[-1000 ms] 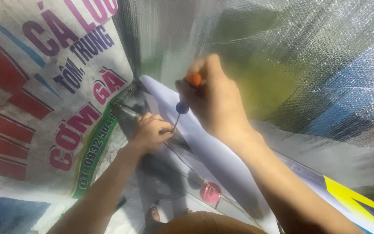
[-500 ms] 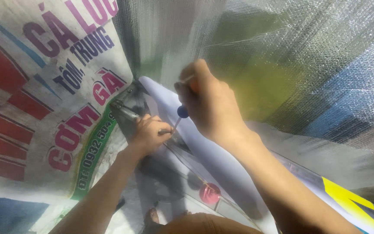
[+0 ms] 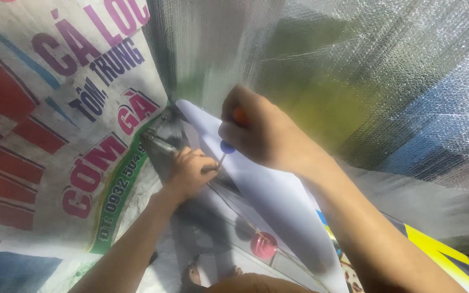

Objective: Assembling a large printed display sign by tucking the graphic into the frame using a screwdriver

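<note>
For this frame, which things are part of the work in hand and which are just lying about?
In hand:
- screwdriver, gripped by right hand
- dark metal part, steadied by left hand
- white panel under the tip

Lying about:
- printed banner
- silver foil sheet
- red round cap
- yellow-marked strip

Hands: two, left hand (image 3: 188, 172), right hand (image 3: 264, 133)
Screwdrivers: one screwdriver (image 3: 225, 149)
Printed banners: one banner (image 3: 66, 125)
Silver foil sheets: one foil sheet (image 3: 354, 81)
</note>
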